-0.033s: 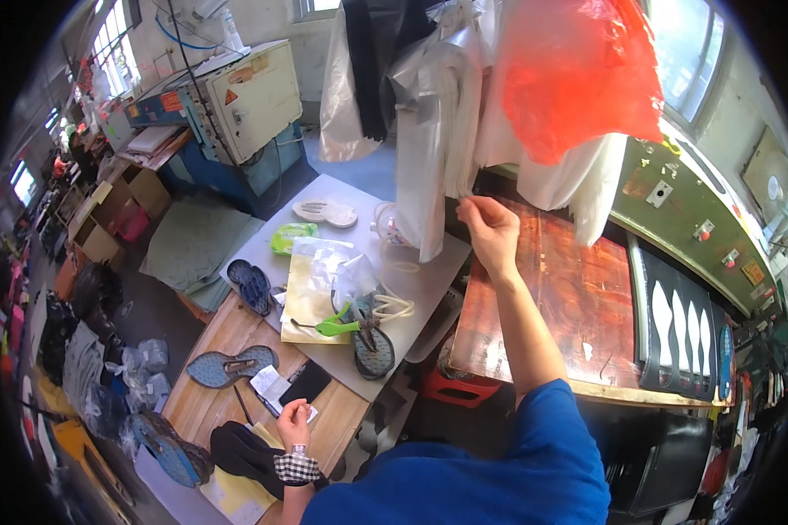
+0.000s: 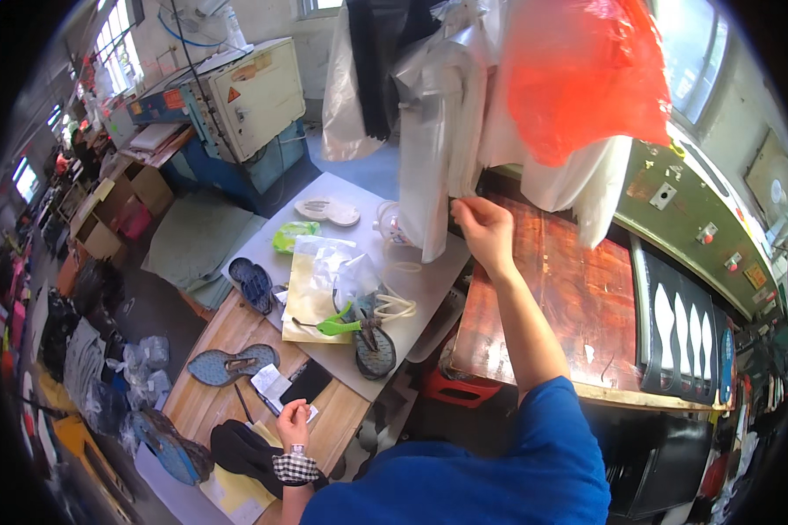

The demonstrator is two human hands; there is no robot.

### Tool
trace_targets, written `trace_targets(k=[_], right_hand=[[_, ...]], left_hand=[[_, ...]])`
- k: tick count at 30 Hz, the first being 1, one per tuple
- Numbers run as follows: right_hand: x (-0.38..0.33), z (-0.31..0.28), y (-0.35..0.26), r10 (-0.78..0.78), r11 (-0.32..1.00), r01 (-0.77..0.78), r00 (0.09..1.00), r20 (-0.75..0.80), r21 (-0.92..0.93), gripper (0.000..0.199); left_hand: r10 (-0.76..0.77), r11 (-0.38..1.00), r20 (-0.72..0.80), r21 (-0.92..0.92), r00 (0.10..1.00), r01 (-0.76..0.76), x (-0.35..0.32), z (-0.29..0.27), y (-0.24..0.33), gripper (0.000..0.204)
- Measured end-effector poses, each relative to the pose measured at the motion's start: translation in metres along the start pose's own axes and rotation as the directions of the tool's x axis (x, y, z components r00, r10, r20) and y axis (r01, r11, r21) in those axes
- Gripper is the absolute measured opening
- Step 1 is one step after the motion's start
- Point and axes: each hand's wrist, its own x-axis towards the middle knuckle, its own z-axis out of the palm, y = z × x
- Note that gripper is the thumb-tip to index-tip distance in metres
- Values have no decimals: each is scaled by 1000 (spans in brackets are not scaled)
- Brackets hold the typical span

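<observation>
My right hand (image 2: 485, 231) is raised with its fingers pinched together, right beside the lower edge of a bundle of clear plastic bags (image 2: 425, 166). Whether a bag edge is between the fingertips is too small to tell. Low on the wooden table (image 2: 228, 325), my left hand (image 2: 292, 425) has its fingers curled and closed; what they hold, if anything, is hidden. Near it lie a black phone (image 2: 306, 382), a white paper slip (image 2: 270, 381) and a dark pen (image 2: 242, 402). A blue-grey shoe sole (image 2: 216, 367) rests to the left.
A grey board (image 2: 372, 185) carries a white sole (image 2: 327, 211), a green packet (image 2: 294, 235), green-handled scissors (image 2: 337, 326) and a dark sole (image 2: 375, 352). Red plastic (image 2: 587, 87) hangs above. On the right stands a reddish-brown table (image 2: 578, 289); a red stool (image 2: 457, 391) is beneath.
My right hand has shifted slightly left, closer to the hanging clear bags. The left hand stays where it was.
</observation>
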Motion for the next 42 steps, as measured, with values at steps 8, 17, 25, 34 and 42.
trace_targets(k=[8,17,25,34,42], right_hand=[[35,65,79,-80,610,128,992,100,-782,27],[17,81,86,-347,732,388,920,183,-560,16],[-46,65,58,-189,677,445,875,446,-586,9],[-298,153,-56,-460,887,-105,-96,883,451,4],[-326,136,-61,-51,805,-592,-153,987,-50,25]], left_hand=[[-93,986,-146,126,985,112,-24,-27,-6,18],[-184,979,-202,53,962,199,-63,-37,-22,17],[-171,979,-141,86,975,184,-44,-18,0,16],[74,997,491,-68,868,-47,-60,-9,121,63],[1,997,64,-74,998,4,-121,-58,128,36]])
